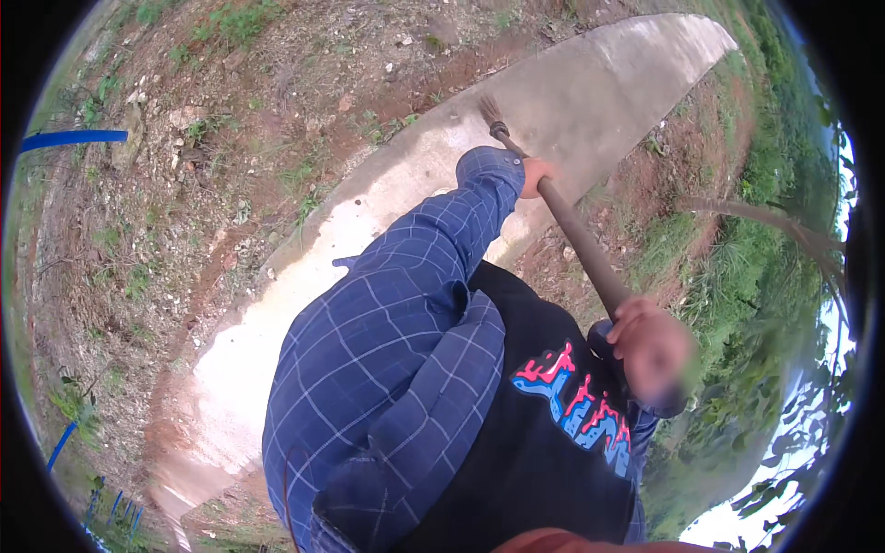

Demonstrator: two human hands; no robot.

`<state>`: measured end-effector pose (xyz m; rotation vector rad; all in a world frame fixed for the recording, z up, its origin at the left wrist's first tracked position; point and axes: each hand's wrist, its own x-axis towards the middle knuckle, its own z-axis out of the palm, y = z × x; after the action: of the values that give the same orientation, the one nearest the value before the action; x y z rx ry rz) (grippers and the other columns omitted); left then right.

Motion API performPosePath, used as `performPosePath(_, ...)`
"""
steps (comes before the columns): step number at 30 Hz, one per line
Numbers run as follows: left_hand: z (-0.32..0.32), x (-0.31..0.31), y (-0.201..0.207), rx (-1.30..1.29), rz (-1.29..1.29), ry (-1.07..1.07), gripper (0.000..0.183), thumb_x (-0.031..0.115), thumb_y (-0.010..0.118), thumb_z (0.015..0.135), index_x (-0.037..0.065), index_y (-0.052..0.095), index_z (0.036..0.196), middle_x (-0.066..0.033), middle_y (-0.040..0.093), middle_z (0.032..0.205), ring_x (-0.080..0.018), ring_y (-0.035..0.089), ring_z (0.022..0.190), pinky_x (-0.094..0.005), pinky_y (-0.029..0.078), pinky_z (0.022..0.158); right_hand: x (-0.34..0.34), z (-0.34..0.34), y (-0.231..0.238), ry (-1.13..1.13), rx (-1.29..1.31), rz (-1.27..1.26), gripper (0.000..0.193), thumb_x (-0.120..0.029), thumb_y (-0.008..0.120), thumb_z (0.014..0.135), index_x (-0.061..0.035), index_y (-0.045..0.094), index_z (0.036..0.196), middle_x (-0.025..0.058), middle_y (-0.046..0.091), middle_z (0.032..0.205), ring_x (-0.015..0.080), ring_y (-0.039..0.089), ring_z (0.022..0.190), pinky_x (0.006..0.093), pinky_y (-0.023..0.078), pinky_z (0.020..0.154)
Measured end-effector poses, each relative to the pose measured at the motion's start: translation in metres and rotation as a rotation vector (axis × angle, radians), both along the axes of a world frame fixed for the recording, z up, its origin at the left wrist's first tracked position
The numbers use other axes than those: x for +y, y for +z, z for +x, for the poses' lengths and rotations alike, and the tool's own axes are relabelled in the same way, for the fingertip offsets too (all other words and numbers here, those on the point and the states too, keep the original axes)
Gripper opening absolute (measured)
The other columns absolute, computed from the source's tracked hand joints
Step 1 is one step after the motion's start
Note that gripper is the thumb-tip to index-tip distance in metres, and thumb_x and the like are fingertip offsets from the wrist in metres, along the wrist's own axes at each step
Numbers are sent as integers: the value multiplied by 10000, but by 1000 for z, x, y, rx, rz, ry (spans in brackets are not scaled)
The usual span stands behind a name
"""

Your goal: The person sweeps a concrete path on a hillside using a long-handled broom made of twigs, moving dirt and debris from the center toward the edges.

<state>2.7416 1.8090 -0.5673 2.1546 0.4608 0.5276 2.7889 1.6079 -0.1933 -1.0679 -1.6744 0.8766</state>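
Observation:
A broom (590, 244) with a long wooden handle slants across the picture, its bristles (489, 110) pointing away over the concrete path. My left hand (535, 177) is closed round the lower handle, not far above the bristles, with part of its grip hidden by the cuff. Higher up and closer to me, the fingers of my right hand (650, 346) wrap the top end of the handle. Part of this hand is blurred. Whether the bristles touch the concrete I cannot tell.
A pale concrete path (590, 88) runs from lower left to upper right. Stony soil (184, 175) with weeds borders it on the left. Green bushes (765, 276) and a bare branch (770, 214) are on the right. A blue strip (74, 138) shows at the left.

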Motion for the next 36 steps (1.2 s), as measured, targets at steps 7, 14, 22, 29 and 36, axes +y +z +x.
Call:
performPosePath(7, -8, -19, 116, 319, -28, -141, 144, 277, 602, 641, 159, 621, 720, -93, 616, 684, -309, 608, 704, -424, 472, 637, 25, 122, 62, -367, 565, 151, 300, -207, 449, 908, -156, 357, 627, -61, 348, 469, 63, 363, 462, 255, 322, 567)
performPosePath(14, -5, 16, 142, 2, -55, -61, 141, 223, 635, 588, 107, 581, 649, -113, 582, 634, -324, 592, 658, -414, 462, 579, 68, 80, 104, 192, 156, 503, 293, -276, 548, 831, -140, 425, 604, -65, 526, 526, 59, 523, 468, 201, 416, 497)
performPosePath(22, -186, -110, 47, 207, -315, 554, 114, 205, 650, 611, 111, 590, 629, -114, 594, 638, -318, 596, 635, -410, 465, 565, 142, 27, 2, 510, 471, -163, 363, -277, 565, 854, -124, 408, 565, -12, 505, 480, 131, 512, 448, 299, 438, 502)
performPosePath(29, -197, -196, 98, 375, -488, 817, 150, 265, 636, 662, 122, 614, 701, -114, 621, 689, -308, 619, 687, -398, 496, 623, 160, 24, -17, 510, 714, -340, 232, -207, 465, 888, -119, 391, 687, -33, 425, 489, 109, 433, 477, 287, 400, 543)
performPosePath(36, -189, -166, 150, 144, -177, 736, 211, 303, 666, 650, 122, 576, 589, -89, 571, 560, -308, 578, 547, -416, 452, 514, 134, 36, 65, 683, 659, 122, 247, -245, 484, 841, -144, 379, 641, -53, 459, 498, 61, 456, 475, 209, 365, 502)
